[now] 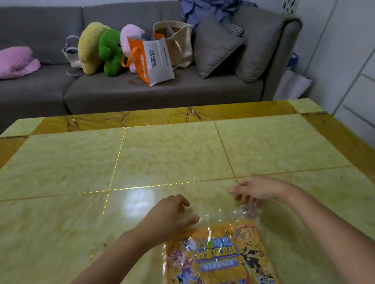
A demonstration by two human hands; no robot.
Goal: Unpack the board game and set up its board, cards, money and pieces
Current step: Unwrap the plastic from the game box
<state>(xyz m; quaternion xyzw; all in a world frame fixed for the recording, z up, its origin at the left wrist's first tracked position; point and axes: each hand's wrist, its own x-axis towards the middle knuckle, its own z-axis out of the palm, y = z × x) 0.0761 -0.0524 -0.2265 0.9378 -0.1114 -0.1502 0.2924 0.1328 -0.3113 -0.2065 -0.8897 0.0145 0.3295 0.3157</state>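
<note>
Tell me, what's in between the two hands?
In the head view, the empty see-through end of the clear wrapper lies between the left hand and right hand, flat on the tiled table.

Grey sofa (pixel 163 95) behind the tiled table (pixel 170 151) — plush toys (pixel 109 50), orange-white bag (pixel 155 58), cushions (pixel 214 47) on it.

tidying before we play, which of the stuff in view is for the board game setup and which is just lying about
For the job: game pack in its clear wrapper, left hand and right hand at the wrapper's far end, table.
Lying about: sofa, plush toys, orange and white bag, canvas tote, grey cushions, pink blanket, blue clothes.
</note>
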